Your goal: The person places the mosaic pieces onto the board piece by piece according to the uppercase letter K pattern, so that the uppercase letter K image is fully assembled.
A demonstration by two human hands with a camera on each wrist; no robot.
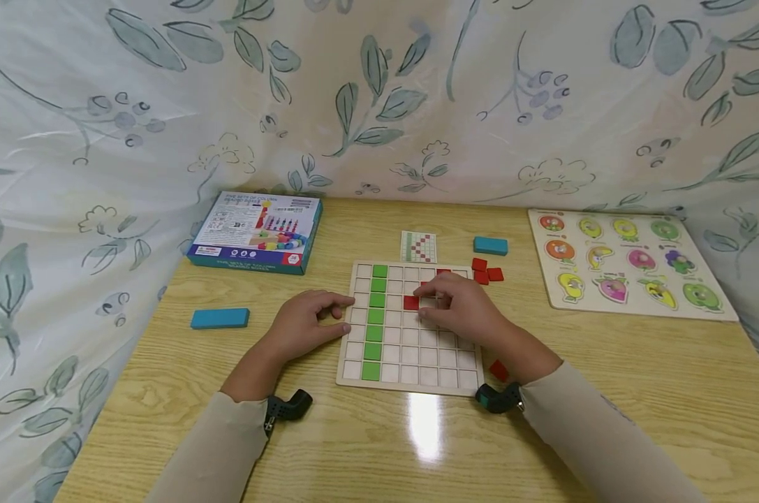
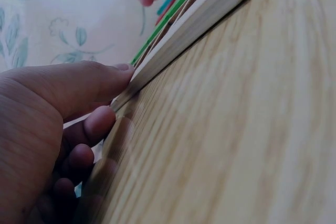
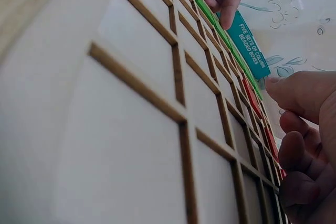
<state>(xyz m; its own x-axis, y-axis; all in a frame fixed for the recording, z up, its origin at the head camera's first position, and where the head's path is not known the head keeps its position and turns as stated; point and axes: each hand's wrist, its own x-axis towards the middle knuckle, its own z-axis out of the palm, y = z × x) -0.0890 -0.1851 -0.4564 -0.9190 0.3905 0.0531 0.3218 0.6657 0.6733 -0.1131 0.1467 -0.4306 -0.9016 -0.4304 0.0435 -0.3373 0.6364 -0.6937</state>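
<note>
A square wooden grid board (image 1: 410,389) lies on the table, its second column lined with green tiles (image 1: 373,333). My left hand (image 1: 304,323) rests at the board's left edge, thumb and fingertips touching the rim; the left wrist view shows the thumb (image 2: 113,77) against it. Over the upper right part of the board is my right hand (image 1: 463,307), its fingertips right beside a red tile (image 1: 411,302) lying in a cell. In the right wrist view its fingers (image 3: 294,150) are bent, with no tile visible between them. More red tiles in the grid are partly hidden behind this hand.
Loose red tiles (image 1: 495,274) lie off the board's upper right corner, another red tile (image 1: 498,370) near the right wrist. Behind the board is a pattern card (image 1: 419,247). Blue blocks (image 1: 220,318), a boxed set (image 1: 253,230) and a fruit puzzle board (image 1: 630,265) lie around.
</note>
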